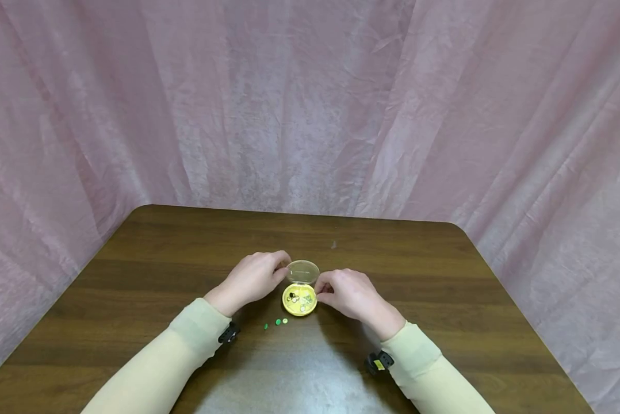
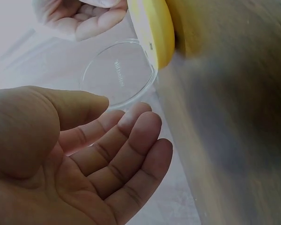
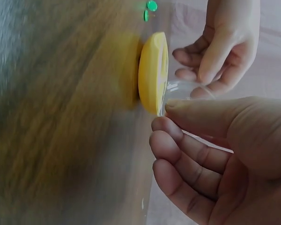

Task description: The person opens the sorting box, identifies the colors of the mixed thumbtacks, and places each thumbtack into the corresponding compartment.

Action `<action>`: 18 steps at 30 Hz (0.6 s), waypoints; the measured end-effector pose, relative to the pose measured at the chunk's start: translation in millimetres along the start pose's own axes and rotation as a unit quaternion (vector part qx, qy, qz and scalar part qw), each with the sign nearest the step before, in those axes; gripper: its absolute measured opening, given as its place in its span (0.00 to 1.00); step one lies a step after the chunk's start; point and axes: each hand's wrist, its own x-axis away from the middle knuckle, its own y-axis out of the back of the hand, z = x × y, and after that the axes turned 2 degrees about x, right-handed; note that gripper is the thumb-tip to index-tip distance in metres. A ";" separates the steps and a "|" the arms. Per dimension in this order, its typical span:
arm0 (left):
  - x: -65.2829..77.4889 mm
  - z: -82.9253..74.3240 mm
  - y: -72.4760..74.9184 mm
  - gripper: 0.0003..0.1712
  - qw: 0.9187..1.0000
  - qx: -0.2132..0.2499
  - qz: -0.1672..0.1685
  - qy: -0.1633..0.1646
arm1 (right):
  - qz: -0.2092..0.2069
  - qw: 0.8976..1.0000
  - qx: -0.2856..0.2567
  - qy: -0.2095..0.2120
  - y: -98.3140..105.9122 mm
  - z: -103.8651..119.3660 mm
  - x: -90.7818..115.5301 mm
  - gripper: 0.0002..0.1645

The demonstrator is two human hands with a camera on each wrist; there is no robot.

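A round yellow case point(image 1: 291, 311) stands on the table, its clear hinged lid point(image 1: 303, 270) raised behind it. Several tiny dark and shiny pieces point(image 1: 292, 295) lie inside; their kind is too small to tell. My left hand point(image 1: 255, 277) is at the lid's left rim, which runs between the thumb and forefinger tips. At the right side of the yellow case, my right hand point(image 1: 349, 293) has its thumb and forefinger brought together at the rim. The right wrist view shows its thumb point(image 3: 196, 112) partly hiding the lid near the hinge.
Left of the yellow case's front, two small green discs point(image 1: 278, 322) and a paler yellow-green one point(image 1: 285, 321) lie on the brown wooden table point(image 1: 186, 241). Behind the table hangs a pink curtain point(image 1: 289, 103). Each wrist wears a small black camera point(image 1: 379, 362).
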 end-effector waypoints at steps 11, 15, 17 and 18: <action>4.4 2.6 5.5 0.08 1.000 -0.004 -0.002 0.007 | -0.046 0.993 -0.027 -0.101 0.9 -12.4 -11.8 0.08; 5.9 2.6 8.4 0.09 1.000 -0.007 -0.004 0.007 | -0.056 0.993 -0.043 -0.098 1.0 -13.2 -16.0 0.10; 7.7 2.9 9.9 0.09 1.000 -0.011 -0.001 0.008 | -0.061 0.992 -0.049 -0.094 1.6 -12.9 -18.0 0.11; 8.8 3.5 10.5 0.09 1.000 -0.014 -0.001 0.008 | -0.065 0.992 -0.049 -0.092 1.7 -12.7 -19.1 0.11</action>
